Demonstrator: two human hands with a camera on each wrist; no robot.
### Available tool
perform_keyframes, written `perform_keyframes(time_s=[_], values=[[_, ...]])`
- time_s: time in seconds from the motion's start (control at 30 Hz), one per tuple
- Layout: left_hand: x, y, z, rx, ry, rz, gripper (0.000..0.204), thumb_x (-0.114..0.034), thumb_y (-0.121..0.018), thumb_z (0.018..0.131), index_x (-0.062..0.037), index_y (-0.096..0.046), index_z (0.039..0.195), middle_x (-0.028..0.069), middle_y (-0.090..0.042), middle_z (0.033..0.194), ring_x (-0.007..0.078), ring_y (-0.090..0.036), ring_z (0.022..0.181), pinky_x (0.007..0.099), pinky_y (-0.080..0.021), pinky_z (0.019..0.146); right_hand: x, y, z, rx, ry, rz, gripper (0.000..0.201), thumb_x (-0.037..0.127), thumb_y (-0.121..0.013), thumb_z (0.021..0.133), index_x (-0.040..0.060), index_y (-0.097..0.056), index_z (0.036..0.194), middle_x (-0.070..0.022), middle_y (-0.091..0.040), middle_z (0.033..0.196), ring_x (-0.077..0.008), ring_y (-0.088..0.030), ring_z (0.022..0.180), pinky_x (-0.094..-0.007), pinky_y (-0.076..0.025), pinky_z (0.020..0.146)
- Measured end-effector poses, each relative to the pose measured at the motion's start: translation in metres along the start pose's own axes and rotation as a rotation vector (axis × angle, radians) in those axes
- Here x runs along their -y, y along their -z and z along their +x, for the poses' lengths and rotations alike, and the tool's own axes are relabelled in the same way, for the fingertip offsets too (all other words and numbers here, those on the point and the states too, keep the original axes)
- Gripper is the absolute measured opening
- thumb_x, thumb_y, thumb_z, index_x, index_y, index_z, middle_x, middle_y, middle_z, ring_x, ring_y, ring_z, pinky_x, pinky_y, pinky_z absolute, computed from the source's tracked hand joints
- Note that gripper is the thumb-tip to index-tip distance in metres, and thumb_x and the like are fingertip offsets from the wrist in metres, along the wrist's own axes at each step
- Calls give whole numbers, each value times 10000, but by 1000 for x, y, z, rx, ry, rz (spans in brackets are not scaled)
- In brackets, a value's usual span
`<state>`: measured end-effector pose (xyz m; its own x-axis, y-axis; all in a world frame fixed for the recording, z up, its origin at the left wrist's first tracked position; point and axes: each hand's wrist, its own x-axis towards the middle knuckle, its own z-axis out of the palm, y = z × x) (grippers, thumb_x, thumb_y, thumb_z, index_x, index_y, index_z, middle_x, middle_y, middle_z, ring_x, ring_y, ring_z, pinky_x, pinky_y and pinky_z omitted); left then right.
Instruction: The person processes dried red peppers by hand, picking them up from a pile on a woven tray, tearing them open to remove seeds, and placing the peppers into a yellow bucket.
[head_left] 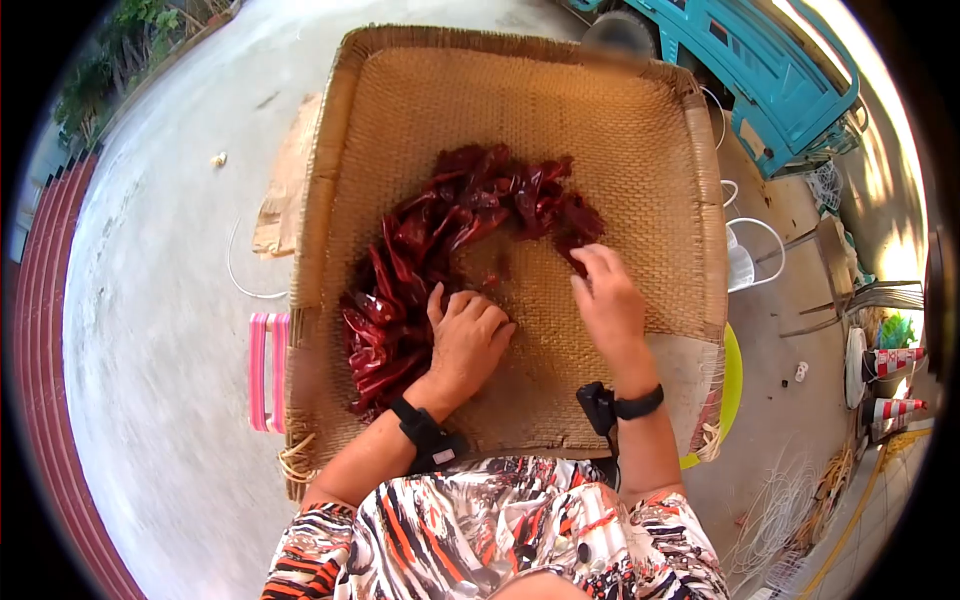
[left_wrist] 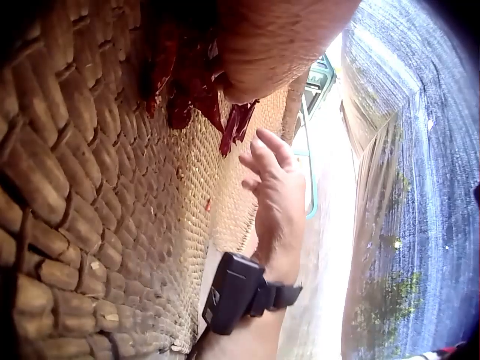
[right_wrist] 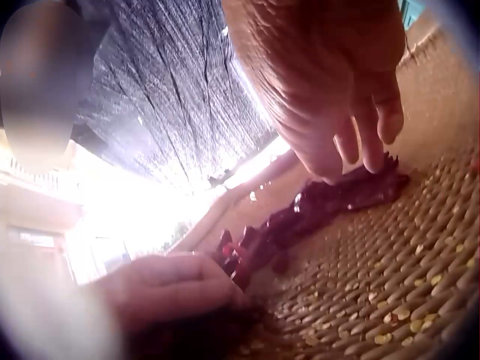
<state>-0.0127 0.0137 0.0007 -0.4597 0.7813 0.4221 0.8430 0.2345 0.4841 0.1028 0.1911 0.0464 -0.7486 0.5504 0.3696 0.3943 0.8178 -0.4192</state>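
Dried red chili peppers (head_left: 410,240) lie in a curved heap on a shallow woven tray (head_left: 640,150). My left hand (head_left: 468,340) rests palm down at the inner edge of the heap's lower left part, fingers relaxed against the peppers; in the left wrist view its palm side covers some of them. At the heap's right end hovers my right hand (head_left: 610,305), its fingers loosely bent and nothing held between them. Seen from the right wrist, those fingers (right_wrist: 366,135) hang down close over dark chili peppers (right_wrist: 330,199).
Pale seeds (right_wrist: 397,315) are scattered over the weave. A pink-striped stool (head_left: 268,370) stands left of the tray, with a wooden board (head_left: 285,190) farther up. A yellow-green basin (head_left: 734,390) and a white bucket (head_left: 740,262) are on the right, a teal vehicle (head_left: 760,80) behind.
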Motion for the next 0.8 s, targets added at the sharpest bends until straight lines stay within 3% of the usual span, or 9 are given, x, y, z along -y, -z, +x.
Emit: perform_keyframes(time_s=[0.17,0.27,0.37,0.47,0.5,0.6,0.73,0.8], values=[[-1,-1,1,-23,11,1,94,-128,-706,791,-144,-619,823,-5,-616,913,222,-544,1022,550,-231,1067,-12,-32,26,47,-41,-130,352,118,-648,842,120,-592,1190,-87,-596,1169,-318,-619,1000,-420,-525,814],[0,-1,0,2,6,-8,115,-135,-709,798,-137,-622,874,-6,-625,927,223,-545,1026,538,-231,1074,-13,-26,27,128,-76,-160,304,105,-638,818,83,-600,1119,-104,-593,1113,-326,-633,931,-432,-537,752],[-2,1,0,-2,71,-69,189,-177,-705,823,-122,-635,990,4,-640,942,225,-545,1035,523,-228,1083,-1,-15,16,143,-104,70,273,115,-663,809,55,-598,1068,-115,-614,1054,-294,-649,859,-385,-536,715],[-9,6,3,6,117,-91,281,-243,-676,869,-96,-625,1103,19,-650,952,229,-549,1039,512,-229,1089,19,-10,2,214,-264,670,248,115,-681,812,30,-593,1027,-99,-624,986,-203,-638,820,-333,-526,705],[-11,8,3,1,118,-114,279,-254,-663,882,-90,-629,1105,26,-651,948,231,-555,1031,513,-230,1089,26,-6,-4,297,-376,881,206,106,-661,855,21,-573,1021,-59,-624,950,-116,-591,815,-294,-517,732],[-9,9,3,12,103,-160,276,-280,-629,912,-71,-638,1092,42,-652,929,239,-570,1004,517,-234,1089,38,-11,-16,304,-495,1277,178,105,-628,899,29,-553,1041,-37,-620,935,-88,-578,830,-263,-507,757],[-3,6,1,28,64,-208,236,-268,-619,921,-64,-651,1037,48,-646,889,239,-585,963,523,-239,1088,32,-25,-27,319,-553,1486,147,94,-582,934,54,-540,1069,-23,-607,964,-95,-594,859,-249,-520,769],[-1,3,0,35,56,-214,201,-244,-634,910,-75,-653,1018,45,-642,874,231,-586,947,523,-238,1089,34,-26,-32,279,-565,1450,161,86,-577,933,54,-542,1087,-23,-611,969,-101,-600,852,-248,-519,767]])
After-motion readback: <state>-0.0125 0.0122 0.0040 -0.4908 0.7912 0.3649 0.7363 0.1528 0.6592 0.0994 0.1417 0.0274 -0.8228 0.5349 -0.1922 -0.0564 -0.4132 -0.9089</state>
